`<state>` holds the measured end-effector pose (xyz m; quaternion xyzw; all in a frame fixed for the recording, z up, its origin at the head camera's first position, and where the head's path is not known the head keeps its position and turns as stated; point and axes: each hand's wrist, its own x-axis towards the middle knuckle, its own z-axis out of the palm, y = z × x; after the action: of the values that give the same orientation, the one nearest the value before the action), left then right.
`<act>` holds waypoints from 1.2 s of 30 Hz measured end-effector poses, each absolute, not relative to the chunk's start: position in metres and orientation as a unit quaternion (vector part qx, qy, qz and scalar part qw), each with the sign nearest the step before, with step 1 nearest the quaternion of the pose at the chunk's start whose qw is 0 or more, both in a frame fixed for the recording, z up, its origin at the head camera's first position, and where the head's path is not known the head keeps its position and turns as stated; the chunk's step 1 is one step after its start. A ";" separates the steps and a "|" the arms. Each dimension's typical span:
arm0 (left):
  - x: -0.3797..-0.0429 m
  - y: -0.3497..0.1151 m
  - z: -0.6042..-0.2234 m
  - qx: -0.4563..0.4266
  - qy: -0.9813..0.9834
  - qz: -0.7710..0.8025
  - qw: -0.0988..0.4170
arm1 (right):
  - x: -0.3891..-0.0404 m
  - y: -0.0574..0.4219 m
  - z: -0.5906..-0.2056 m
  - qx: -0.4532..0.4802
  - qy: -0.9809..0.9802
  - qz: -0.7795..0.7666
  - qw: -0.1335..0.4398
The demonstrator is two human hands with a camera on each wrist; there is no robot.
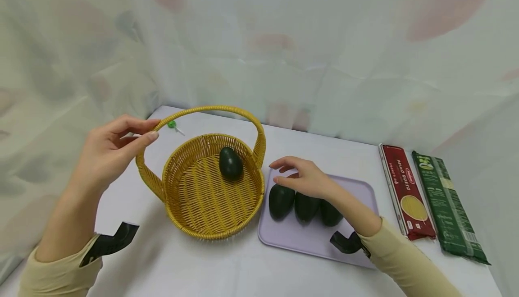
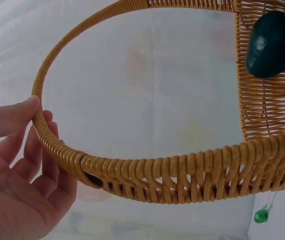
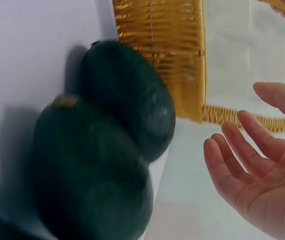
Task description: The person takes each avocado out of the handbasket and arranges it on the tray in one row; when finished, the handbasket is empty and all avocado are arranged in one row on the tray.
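Note:
A yellow wicker basket (image 1: 190, 216) with a tall arched handle (image 1: 219, 107) stands on the white table. My left hand (image 2: 22, 165) pinches the handle's left side between thumb and fingers. One dark green avocado (image 1: 231, 163) lies inside the basket, toward its back right. Right of the basket, a pale purple tray (image 1: 292, 245) carries three more avocados in a row; the leftmost avocado (image 1: 281, 201) is nearest the basket. Above them hovers my right hand (image 1: 304, 177), fingers loosely bent and holding nothing; the right wrist view shows its palm (image 3: 267, 185) empty, apart from the avocados.
A red spaghetti packet (image 1: 407, 193) and a green packet (image 1: 450, 207) lie right of the tray. Behind the basket is a green lollipop (image 1: 172, 124). A patterned pale curtain (image 1: 316, 62) hangs along the table's back edge.

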<state>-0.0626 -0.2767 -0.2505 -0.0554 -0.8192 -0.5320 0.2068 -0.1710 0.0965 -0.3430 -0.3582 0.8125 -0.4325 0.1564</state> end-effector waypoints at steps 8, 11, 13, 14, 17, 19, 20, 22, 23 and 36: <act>-0.063 -0.276 -0.249 -0.050 -0.825 -0.524 0.205 | -0.167 0.071 -0.343 -0.395 0.786 -0.443 0.172; -0.063 -0.276 -0.250 -0.050 -0.827 -0.521 0.204 | -0.166 0.063 -0.343 -0.402 0.784 -0.440 0.175; -0.063 -0.276 -0.250 -0.052 -0.827 -0.521 0.203 | -0.165 0.057 -0.343 -0.405 0.784 -0.436 0.177; -0.063 -0.277 -0.250 -0.052 -0.828 -0.519 0.203 | -0.164 0.054 -0.342 -0.407 0.784 -0.432 0.178; -0.063 -0.277 -0.250 -0.054 -0.828 -0.519 0.204 | -0.163 0.046 -0.342 -0.415 0.790 -0.417 0.174; -0.063 -0.277 -0.250 -0.053 -0.829 -0.518 0.204 | -0.163 0.041 -0.342 -0.420 0.795 -0.403 0.172; -0.062 -0.277 -0.249 -0.052 -0.830 -0.517 0.203 | -0.163 0.038 -0.342 -0.421 0.797 -0.396 0.173; -0.062 -0.276 -0.249 -0.052 -0.831 -0.515 0.204 | -0.163 0.034 -0.342 -0.425 0.802 -0.382 0.174; -0.062 -0.276 -0.249 -0.053 -0.830 -0.517 0.204 | -0.164 0.031 -0.342 -0.427 0.804 -0.375 0.176; -0.062 -0.275 -0.249 -0.056 -0.826 -0.521 0.207 | -0.170 -0.002 -0.343 -0.429 0.826 -0.318 0.181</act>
<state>-0.0618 -0.2752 -0.2486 -0.0561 -0.8263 -0.5209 0.2067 -0.1704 -0.0017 -0.3433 -0.4289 0.8258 -0.3182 0.1811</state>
